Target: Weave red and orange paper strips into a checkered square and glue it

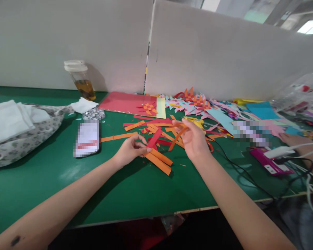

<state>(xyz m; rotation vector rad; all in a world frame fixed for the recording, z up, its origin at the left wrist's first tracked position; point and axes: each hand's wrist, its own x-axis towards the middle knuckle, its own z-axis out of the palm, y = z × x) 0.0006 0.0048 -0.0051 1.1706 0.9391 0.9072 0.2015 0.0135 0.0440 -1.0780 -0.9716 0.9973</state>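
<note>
My left hand [131,150] pinches a small piece of crossed paper strips between thumb and fingers. In it, a red paper strip [155,137] points up and away, while folded orange paper strips [159,161] stick out toward the lower right. To the right, my right hand [195,140] is closed on an orange paper strip [177,137], which bends down from the fingertips. Loose orange and red strips [156,127] lie on the green table just beyond both hands. Yellow-handled scissors [194,121] rest behind my right hand, partly hidden by it.
Woven paper fish [149,108] lie on a red sheet [125,103], with more in a colourful paper pile [190,104]. At left are a phone [87,139], a tea bottle [82,81] and a patterned cloth bag [28,139]. A magenta power strip [271,163] sits near another person's arm [299,147].
</note>
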